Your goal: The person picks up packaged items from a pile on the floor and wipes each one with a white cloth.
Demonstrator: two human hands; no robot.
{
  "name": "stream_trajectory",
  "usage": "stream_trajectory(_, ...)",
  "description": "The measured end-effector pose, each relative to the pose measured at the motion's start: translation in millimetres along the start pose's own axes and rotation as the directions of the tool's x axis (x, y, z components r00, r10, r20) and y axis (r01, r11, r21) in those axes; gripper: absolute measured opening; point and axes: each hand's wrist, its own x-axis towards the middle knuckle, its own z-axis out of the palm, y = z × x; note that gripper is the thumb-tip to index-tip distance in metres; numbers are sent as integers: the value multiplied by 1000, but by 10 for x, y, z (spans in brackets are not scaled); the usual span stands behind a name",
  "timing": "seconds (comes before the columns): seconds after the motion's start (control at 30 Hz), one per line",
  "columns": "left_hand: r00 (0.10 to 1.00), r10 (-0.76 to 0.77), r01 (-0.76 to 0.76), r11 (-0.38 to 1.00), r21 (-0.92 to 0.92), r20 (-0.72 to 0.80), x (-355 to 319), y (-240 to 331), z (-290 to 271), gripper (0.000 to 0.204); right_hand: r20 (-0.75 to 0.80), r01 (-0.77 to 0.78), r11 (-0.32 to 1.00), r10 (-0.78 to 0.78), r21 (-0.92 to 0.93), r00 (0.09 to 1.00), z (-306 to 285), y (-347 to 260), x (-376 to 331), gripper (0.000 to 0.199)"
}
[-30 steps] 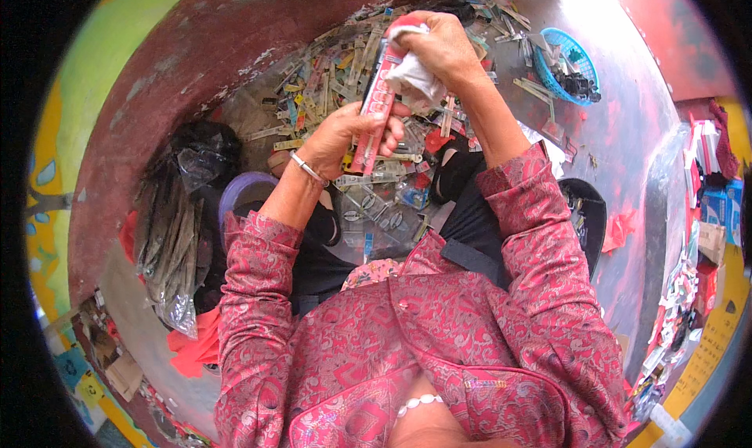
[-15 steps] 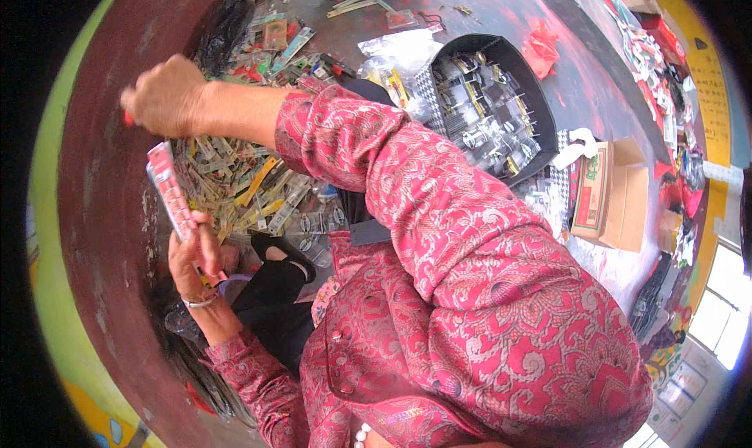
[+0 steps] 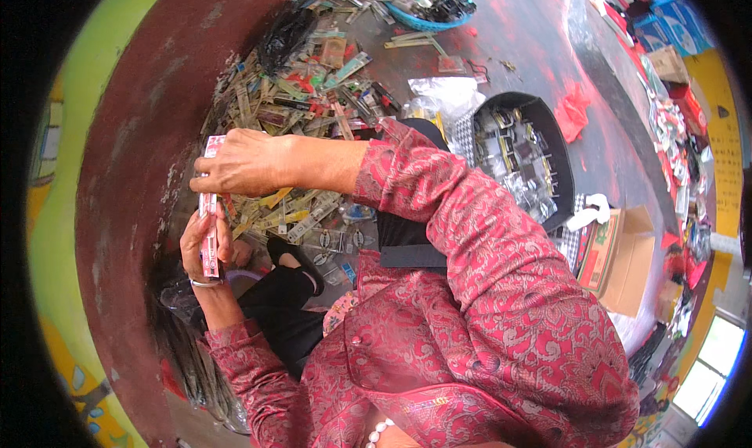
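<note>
Right hand (image 3: 244, 163) now on red packet (image 3: 208, 236)

Colours around my grip

Pink-and-white patterned strip pack (image 3: 209, 213) in my hands; my sleeve (image 3: 470, 236) red-pink brocade with swirl pattern. Beyond the grip: dark red floor (image 3: 141, 135), blue basket (image 3: 431, 9), black tray (image 3: 540, 127).

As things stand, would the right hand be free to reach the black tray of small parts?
Probably not at once: the right hand grips the red packet with the left hand; the black tray lies open, uncovered.
</note>
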Motion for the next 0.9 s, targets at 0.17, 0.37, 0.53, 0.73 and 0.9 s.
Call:
stream_trajectory(0.17, 993, -111, 119, 928, -354, 43, -35, 32, 106, 48, 56, -72, 994, 77, -76, 995, 84, -9, 119, 11)
stream_trajectory(0.37, 980, 61, -15, 972, -233, 190, 4, 171, -331, 61, 533, -635, 478, 348, 607, 771, 67, 101, 132, 18)
stream_trajectory(0.53, 932, 326, -315, 945, 93, -160, 47, 99, -78, 49, 784, -771, -144, 164, 620, 599, -20, -59, 201, 16)
stream_trajectory(0.73, 929, 361, -339, 917, 209, -75, 131, 28, 88, 49, 792, -787, -107, 7, 608, 611, 103, -254, 201, 14)
stream_trajectory(0.9, 907, 406, -377, 899, 222, -107, 104, 57, 56, 32, 781, -752, 431, 152, 499, 606, 26, -303, 329, 24)
